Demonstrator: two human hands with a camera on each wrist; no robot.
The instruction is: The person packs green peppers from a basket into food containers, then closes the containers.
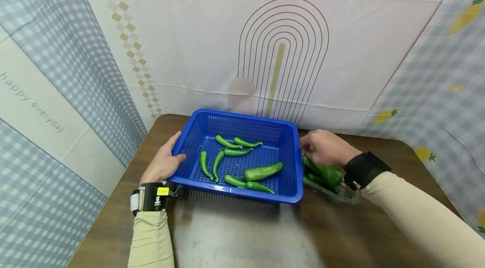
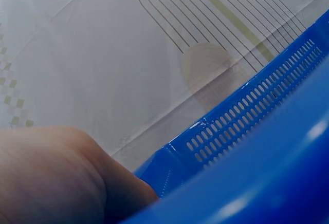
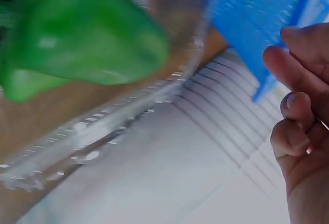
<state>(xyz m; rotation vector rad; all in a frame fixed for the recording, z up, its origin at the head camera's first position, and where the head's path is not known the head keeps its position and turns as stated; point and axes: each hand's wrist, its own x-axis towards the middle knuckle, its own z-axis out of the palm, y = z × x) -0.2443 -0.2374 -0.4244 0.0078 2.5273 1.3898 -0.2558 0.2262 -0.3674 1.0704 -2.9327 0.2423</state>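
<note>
A blue plastic basket (image 1: 242, 191) with slotted walls holds several slim green chili peppers (image 1: 238, 152) and a thicker green pepper (image 1: 263, 172). At its left rim my left hand (image 1: 163, 162) grips the basket, thumb over the edge and fingers along the outside; the left wrist view shows the thumb (image 2: 126, 183) at the blue rim. Beside the basket's right wall, my right hand (image 1: 326, 146) is over green peppers (image 1: 322, 173) in a clear plastic container (image 1: 350, 196). The right wrist view shows its fingers (image 3: 298, 75) loosely bent, nothing visible between them, with a large green pepper (image 3: 87, 34) nearby.
The basket stands on a brown wooden table (image 1: 352, 234) with a greyish sheen (image 1: 235, 234) in front. A patterned white curtain (image 1: 197, 40) hangs behind the table, and blue checked cloth (image 1: 57, 49) lines the sides. Black straps (image 1: 365, 170) sit on both wrists.
</note>
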